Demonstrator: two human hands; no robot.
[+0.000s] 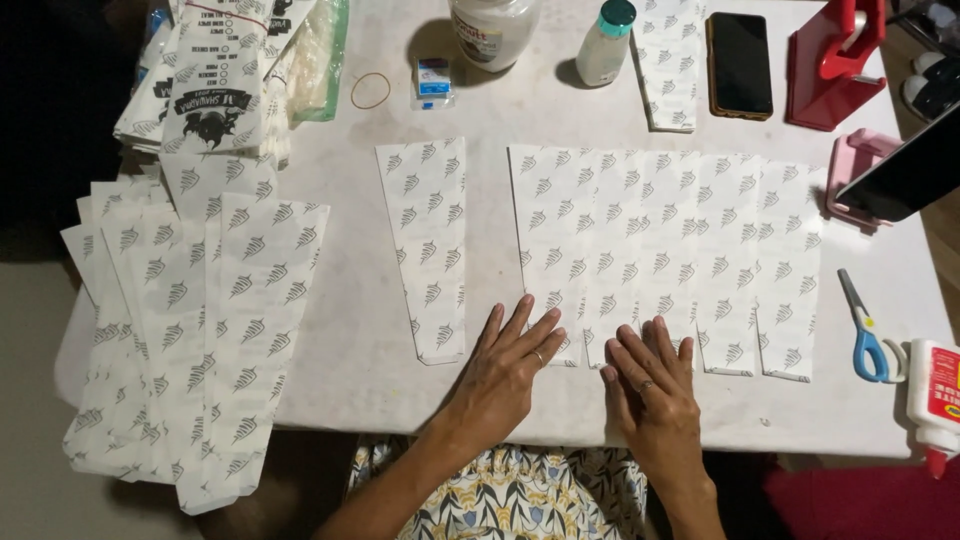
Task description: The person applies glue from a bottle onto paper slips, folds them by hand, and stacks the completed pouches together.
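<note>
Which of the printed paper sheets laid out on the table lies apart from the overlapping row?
The single sheet left of the row, nearest the left hand. Bare table shows on both its sides; the others overlap.

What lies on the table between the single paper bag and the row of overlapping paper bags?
Nothing: in the head view, only a bare strip of white table separates the single paper bag from the row of overlapping bags.

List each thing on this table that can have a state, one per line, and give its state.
Left hand: flat on the row of paper bags.
Right hand: flat on the same row.
Single bag: lying flat, apart.
Scissors: closed.
Small bottle: capped, upright.
Glue bottle: capped, lying down.
Phone: screen dark.
</note>
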